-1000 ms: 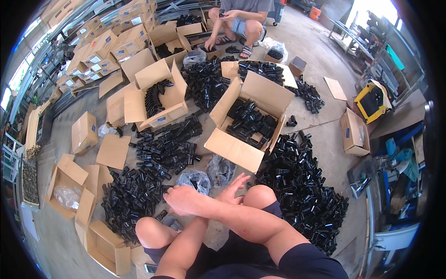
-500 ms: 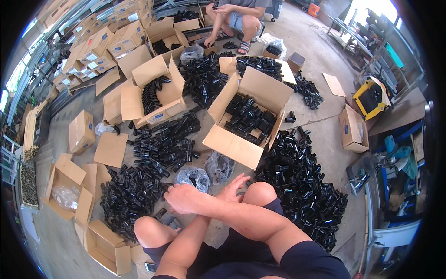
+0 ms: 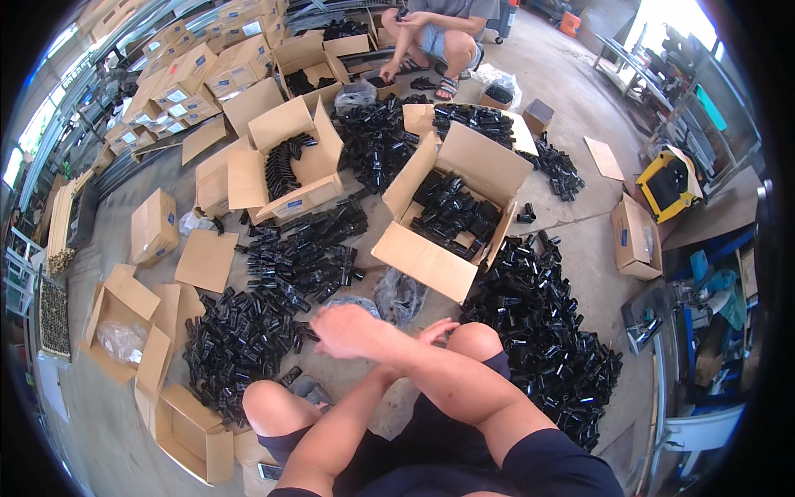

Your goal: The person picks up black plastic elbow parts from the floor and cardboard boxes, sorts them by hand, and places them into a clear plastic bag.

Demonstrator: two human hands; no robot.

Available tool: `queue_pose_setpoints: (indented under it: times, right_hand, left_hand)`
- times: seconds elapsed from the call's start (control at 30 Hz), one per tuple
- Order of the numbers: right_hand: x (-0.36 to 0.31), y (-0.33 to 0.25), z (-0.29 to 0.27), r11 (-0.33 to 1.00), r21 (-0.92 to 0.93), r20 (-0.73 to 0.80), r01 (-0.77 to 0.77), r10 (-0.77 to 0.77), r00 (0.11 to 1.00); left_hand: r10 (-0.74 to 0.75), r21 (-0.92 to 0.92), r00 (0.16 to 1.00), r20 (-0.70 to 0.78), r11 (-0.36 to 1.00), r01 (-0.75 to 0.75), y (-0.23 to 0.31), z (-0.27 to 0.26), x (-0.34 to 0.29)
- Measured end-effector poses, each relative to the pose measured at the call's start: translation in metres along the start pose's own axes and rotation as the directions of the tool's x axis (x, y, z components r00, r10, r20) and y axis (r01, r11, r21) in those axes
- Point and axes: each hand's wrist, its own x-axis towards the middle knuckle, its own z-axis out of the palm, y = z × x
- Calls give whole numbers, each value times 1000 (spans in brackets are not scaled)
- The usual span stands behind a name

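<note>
My forearms are crossed, the right one over the left. My right hand [image 3: 354, 331] reaches left to the edge of a pile of short black tubular fittings [image 3: 240, 340]; its back hides the fingertips, so whether it holds a piece cannot be made out. Partly behind my right forearm, my left hand [image 3: 434, 333] lies by my right knee with its visible fingers stretched out, near the large right pile of black fittings [image 3: 546, 331]. Just beyond my hands are a clear plastic bag [image 3: 399, 296] and an open carton [image 3: 426, 257] partly filled with black fittings.
Another open carton [image 3: 298, 199] holds fittings in a curved row. Flattened cardboard [image 3: 207, 259] and empty open boxes [image 3: 178, 422] lie at left. Stacked closed cartons [image 3: 186, 79] stand far left. Another person [image 3: 439, 41] crouches at the far side, handling black pieces.
My right hand has risen slightly and now covers more of the nearer plastic bag. My left hand's fingers are less spread and more hidden. The whole view has shifted slightly.
</note>
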Motion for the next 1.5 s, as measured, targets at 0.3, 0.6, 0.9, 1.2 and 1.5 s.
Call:
queue_pose_setpoints:
  times: [0.3, 0.6, 0.9, 1.2, 1.5]
  right_hand:
    - [11, 65, -67, 943, 172, -483, -285, 333, 810]
    - [-11, -2, -175, 949, 310, -706, 47, 197, 680]
    - [-3, -7, -161, 975, 109, -610, -193, 219, 761]
    - [-4, -51, -119, 934, 193, -164, 299, -270, 949]
    - [6, -73, -104, 909, 280, -124, 309, -285, 951]
  left_hand:
    - [5, 665, 983, -181, 738, 118, 15, 18, -23]
    - [-92, 545, 965, -245, 810, 216, 24, 42, -65]
    - [-126, 577, 955, -270, 773, 265, 4, 56, -80]
    - [-367, 731, 909, -197, 562, 386, 10, 53, -107]
    - [-486, 667, 862, 147, 692, 277, -79, 86, -140]
